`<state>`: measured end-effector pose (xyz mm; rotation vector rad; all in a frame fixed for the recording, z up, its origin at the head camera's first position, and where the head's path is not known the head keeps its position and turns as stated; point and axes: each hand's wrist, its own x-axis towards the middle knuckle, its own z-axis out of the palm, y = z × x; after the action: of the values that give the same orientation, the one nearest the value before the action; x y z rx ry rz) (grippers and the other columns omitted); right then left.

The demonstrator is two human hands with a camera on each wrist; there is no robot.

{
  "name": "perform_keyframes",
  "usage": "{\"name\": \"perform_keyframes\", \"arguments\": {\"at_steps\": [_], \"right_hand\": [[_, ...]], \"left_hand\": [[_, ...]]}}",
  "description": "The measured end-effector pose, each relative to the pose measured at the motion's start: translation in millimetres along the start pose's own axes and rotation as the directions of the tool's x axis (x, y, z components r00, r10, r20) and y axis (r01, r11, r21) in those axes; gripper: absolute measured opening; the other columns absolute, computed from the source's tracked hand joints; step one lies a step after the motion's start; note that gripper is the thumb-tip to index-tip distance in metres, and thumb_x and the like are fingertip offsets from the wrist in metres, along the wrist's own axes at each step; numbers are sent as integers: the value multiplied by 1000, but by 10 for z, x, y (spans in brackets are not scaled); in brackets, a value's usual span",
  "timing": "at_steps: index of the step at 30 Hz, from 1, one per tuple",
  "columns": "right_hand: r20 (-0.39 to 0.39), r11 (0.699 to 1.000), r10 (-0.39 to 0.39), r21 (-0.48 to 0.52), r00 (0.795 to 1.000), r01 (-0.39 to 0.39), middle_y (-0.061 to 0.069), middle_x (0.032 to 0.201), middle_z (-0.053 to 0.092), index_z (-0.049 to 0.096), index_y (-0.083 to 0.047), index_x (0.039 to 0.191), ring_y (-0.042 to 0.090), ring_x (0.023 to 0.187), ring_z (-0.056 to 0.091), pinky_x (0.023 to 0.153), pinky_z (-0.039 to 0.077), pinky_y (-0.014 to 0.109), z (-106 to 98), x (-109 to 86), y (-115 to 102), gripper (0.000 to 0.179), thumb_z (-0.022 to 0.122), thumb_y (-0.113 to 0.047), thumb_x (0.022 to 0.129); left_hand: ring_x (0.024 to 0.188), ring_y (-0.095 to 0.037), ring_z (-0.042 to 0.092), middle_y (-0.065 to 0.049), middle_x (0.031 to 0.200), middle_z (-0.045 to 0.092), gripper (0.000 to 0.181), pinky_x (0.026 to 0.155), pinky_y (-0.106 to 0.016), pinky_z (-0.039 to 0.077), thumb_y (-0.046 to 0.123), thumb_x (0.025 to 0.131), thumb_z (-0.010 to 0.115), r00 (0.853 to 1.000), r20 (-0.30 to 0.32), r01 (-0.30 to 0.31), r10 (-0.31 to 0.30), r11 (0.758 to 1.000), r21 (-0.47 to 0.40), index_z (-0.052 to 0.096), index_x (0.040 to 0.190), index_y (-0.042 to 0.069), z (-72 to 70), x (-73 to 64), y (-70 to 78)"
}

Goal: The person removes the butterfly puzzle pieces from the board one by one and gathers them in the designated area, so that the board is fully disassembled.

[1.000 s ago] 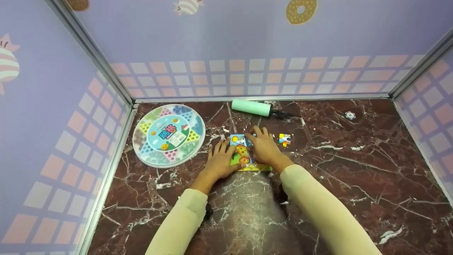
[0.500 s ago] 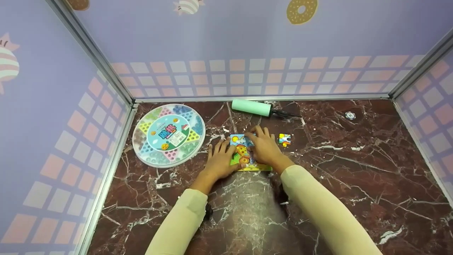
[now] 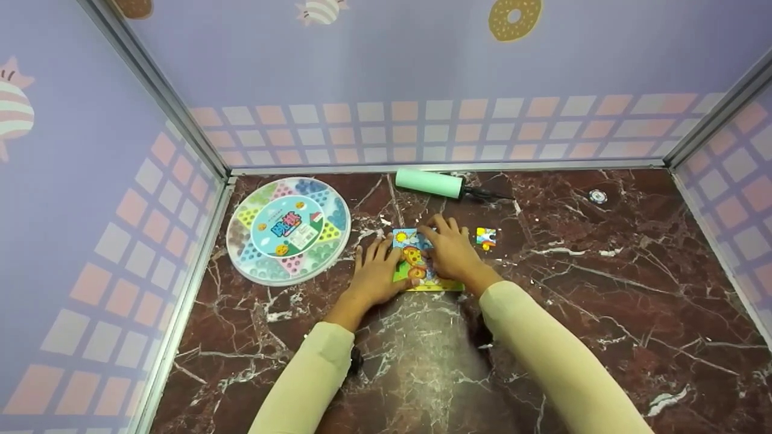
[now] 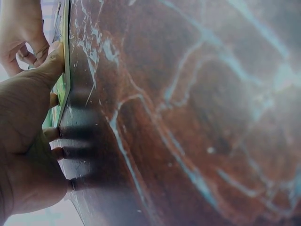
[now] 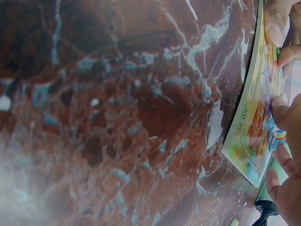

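Observation:
A small colourful jigsaw puzzle lies flat on the marbled table, showing a sun and a yellow cartoon figure. My left hand rests along its left side with spread fingers, the thumb on the lower edge. Over the upper right part is my right hand, its fingers bent down onto the picture. In the right wrist view a rainbow-marked puzzle piece shows between the right thumb and a finger, at the board's surface. Much of the puzzle's right side is hidden. A loose puzzle piece lies right of the right hand.
A round, clear-lidded board game box stands at the left. Behind the puzzle lies a mint-green hand pump with a black nozzle. A small round chip is at the back right. Patterned walls close off the back and sides.
A dark blue patch beside the right fingers, visible a second ago, now shows light picture colours. Both hands have stayed nearly still.

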<state>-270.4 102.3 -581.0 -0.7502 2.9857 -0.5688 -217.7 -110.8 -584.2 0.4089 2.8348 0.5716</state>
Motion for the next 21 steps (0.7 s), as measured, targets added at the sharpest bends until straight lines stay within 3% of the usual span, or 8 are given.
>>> {"name": "perform_keyframes", "arguments": {"at_steps": [9,21], "right_hand": [[-2,998,-58,-2,998,58,16,148,53,64,-11,154,40,128,50,91,48,58,12,-6,21,47,70,-10,107],[14,999,-37,-26,999,37,17,149,54,64,-12,156,41,132,51,100,52,64,0,-2,19,46,66,-14,110]], "left_hand": [[172,-40,17,-13,184,24,69,137,-74,10,70,100,66,1000,3,3,-3,1000,13,59,144,18,48,30,-36],[172,-41,17,-13,185,22,60,137,-75,10,68,101,68,1000,6,4,-5,1000,9,60,136,19,18,13,-19]]}}
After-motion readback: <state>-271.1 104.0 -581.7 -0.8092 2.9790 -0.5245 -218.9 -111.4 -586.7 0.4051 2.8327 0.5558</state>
